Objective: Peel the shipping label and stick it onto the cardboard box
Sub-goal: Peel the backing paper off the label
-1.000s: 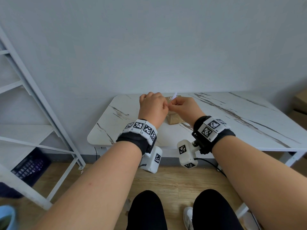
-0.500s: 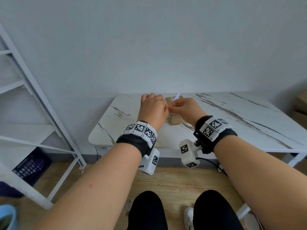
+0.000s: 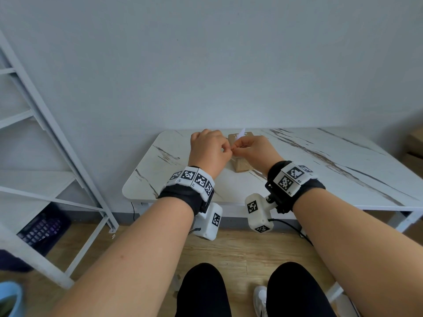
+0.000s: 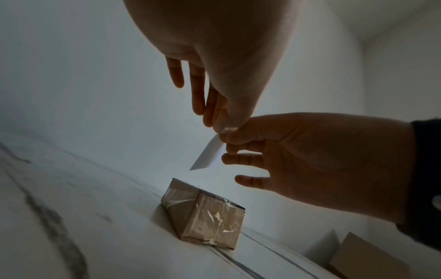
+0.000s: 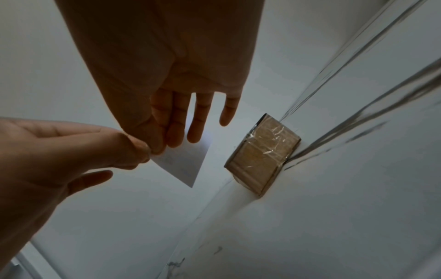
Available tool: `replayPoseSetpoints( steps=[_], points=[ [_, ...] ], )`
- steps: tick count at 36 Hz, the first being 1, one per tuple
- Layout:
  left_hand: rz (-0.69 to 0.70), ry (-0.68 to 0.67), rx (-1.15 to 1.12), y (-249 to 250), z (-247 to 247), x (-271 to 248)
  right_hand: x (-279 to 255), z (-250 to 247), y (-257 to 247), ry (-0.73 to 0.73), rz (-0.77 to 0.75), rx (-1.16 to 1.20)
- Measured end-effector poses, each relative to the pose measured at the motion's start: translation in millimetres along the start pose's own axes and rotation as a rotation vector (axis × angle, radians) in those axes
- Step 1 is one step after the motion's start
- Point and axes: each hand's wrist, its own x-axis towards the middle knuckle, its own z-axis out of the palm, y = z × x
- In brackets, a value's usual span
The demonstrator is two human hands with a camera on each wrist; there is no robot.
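Observation:
A small tape-wrapped cardboard box (image 3: 240, 166) (image 4: 205, 213) (image 5: 262, 154) lies on the white marble-look table (image 3: 320, 170). Both hands hover just above it, fingertips meeting. A white shipping label (image 4: 210, 152) (image 5: 183, 162) (image 3: 242, 132) hangs in the air between them. My left hand (image 3: 223, 149) (image 4: 222, 126) (image 5: 145, 151) pinches one corner of the label with thumb and forefinger. My right hand (image 3: 240, 148) (image 4: 229, 139) (image 5: 160, 149) pinches the same corner, its other fingers spread. The label is clear of the box.
A white metal shelf frame (image 3: 57, 143) stands at the left, with a dark crate (image 3: 41, 227) under it. Brown cardboard boxes (image 3: 414, 145) sit past the table's right end. The wall rises right behind the table.
Both hands stay pinched together on the label above the box, with only slight finger movement.

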Motion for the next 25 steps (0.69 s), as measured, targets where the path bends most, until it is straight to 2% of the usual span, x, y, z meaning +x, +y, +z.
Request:
replayPoseSetpoints(
  steps=[11,20,25],
  points=[
    [-0.101,-0.018,-0.072,-8.7,0.1,0.7,1.2,2.5,-1.6,0.011,0.032,0.001],
    [-0.237,-0.154,-0.275,1.2,-5.7,2.4,0.2,0.5,-6.0,0.009,0.013,0.019],
    [-0.273,-0.171,-0.351,6.3,-7.4,1.5,1.5,-0.4,-4.9,0.000,0.025,-0.001]
  ],
)
